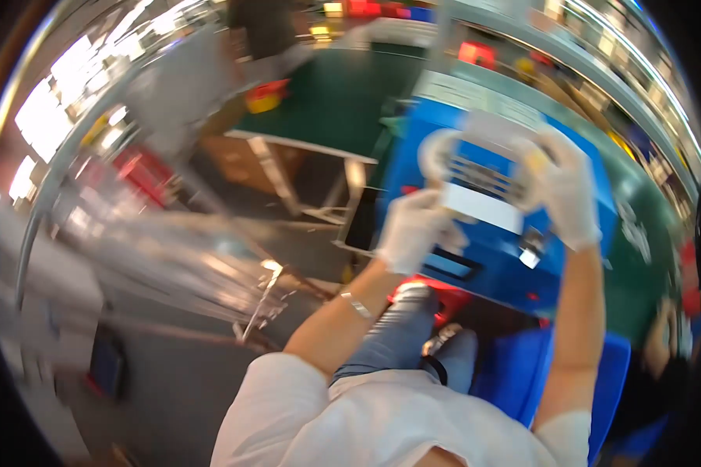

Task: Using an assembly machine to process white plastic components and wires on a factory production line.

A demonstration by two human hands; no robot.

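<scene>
Over a blue surface point(502, 274) I hold a blurred white-and-grey slotted piece point(484, 177), with rows of dark slots and a white strip along its near edge. My left hand point(417, 232), in a white glove, is closed at its near left corner. Also gloved, my right hand point(568, 191) is closed at its right side, the fingertips smeared by motion. A pale rounded shape point(438, 156) shows at the piece's far left; whether it belongs to it I cannot tell. A small shiny metal part point(531, 251) lies near my right wrist.
Pale sheets point(483, 97) lie along the blue surface's far edge. A dark flat panel point(364, 222) stands at its left. Green tabletops point(343, 97) extend beyond and to the right. A blue chair point(514, 366) is beside me. At the right edge another person's arm point(660, 338) shows.
</scene>
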